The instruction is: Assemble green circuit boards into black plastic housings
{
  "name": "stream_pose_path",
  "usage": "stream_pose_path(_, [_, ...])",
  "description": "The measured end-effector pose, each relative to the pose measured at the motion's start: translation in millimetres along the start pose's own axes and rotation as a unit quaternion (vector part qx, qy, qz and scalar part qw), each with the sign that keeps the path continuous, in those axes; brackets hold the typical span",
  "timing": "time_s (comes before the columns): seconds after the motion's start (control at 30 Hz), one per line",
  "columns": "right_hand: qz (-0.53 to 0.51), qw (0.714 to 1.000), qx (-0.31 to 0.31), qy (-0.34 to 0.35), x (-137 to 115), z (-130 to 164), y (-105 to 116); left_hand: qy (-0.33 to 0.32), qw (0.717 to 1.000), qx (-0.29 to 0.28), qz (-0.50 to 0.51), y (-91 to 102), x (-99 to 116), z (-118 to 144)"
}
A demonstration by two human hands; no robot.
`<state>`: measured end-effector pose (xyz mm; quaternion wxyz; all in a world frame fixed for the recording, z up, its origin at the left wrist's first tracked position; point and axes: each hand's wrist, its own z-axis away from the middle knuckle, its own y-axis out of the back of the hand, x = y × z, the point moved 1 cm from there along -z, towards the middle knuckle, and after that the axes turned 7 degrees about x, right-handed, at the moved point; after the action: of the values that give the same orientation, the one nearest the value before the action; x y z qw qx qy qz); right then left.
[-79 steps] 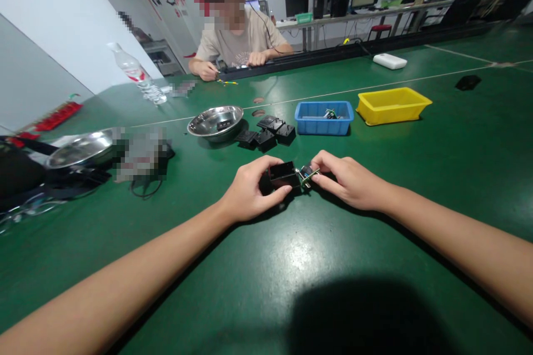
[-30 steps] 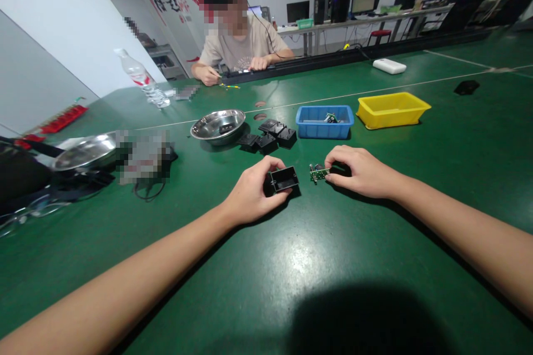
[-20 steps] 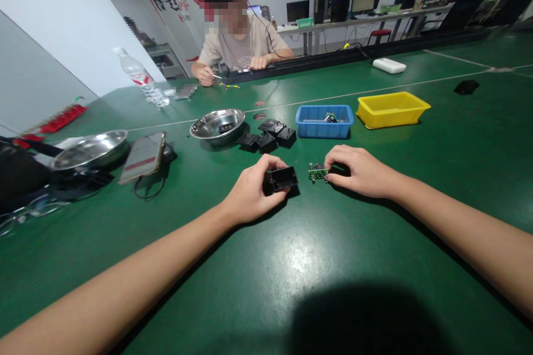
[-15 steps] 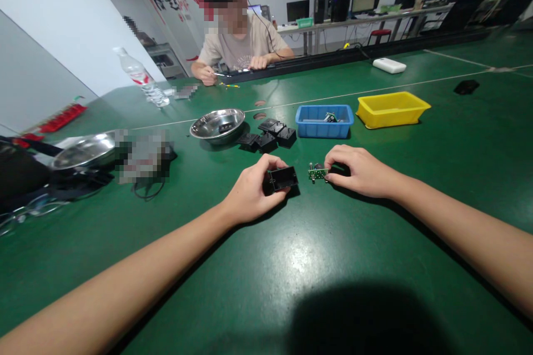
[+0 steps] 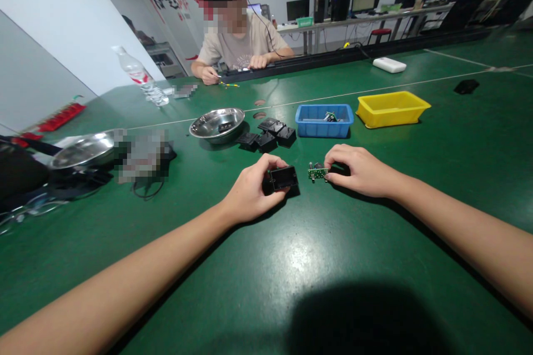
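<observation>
A small black plastic box (image 5: 283,178), square-edged and open on top, sits on the smooth green table (image 5: 316,255), pinched between the thumb and fingers of the left hand (image 5: 254,191), whose forearm lies low across the tabletop. Just beside it, not touching, a little green circuit board (image 5: 317,173) with metal parts is gripped at its end by the fingertips of the right hand (image 5: 360,170), knuckles arched over the surface. Behind them lie a cluster of similar black boxes (image 5: 268,134), a shiny round metal bowl (image 5: 216,123), a blue plastic tray (image 5: 323,120) and a yellow one (image 5: 391,107).
</observation>
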<state>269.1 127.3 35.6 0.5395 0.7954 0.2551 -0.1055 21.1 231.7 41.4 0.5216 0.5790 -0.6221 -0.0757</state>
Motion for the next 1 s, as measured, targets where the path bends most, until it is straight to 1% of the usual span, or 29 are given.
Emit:
stream_pose_path(0.2, [0.0, 1.0, 0.002, 0.001, 0.1, -0.2, 0.2, 0.011, 1.0, -0.004, 0.006, -0.4, 0.4, -0.3])
stream_pose_path(0.37, [0.004, 1.0, -0.001, 0.0, 0.0, -0.1, -0.4, -0.004, 0.999, 0.001, 0.038, -0.8, -0.9, 0.0])
stream_pose_path(0.63, [0.002, 1.0, 0.0, -0.003, 0.0, 0.1, -0.5, -0.032, 0.998, 0.005, 0.059, 0.3, -3.4, 1.7])
stream_pose_path(0.87, [0.003, 1.0, -0.001, -0.003, 0.1, 0.0, 0.0, -0.025, 0.998, 0.024, 0.059, -0.8, -4.3, 1.3])
stream_pose_path(1.0, [0.004, 1.0, -0.001, -0.001, 0.7, 0.2, -0.4, -0.026, 0.998, 0.021, 0.06, -0.4, -3.1, 1.5])
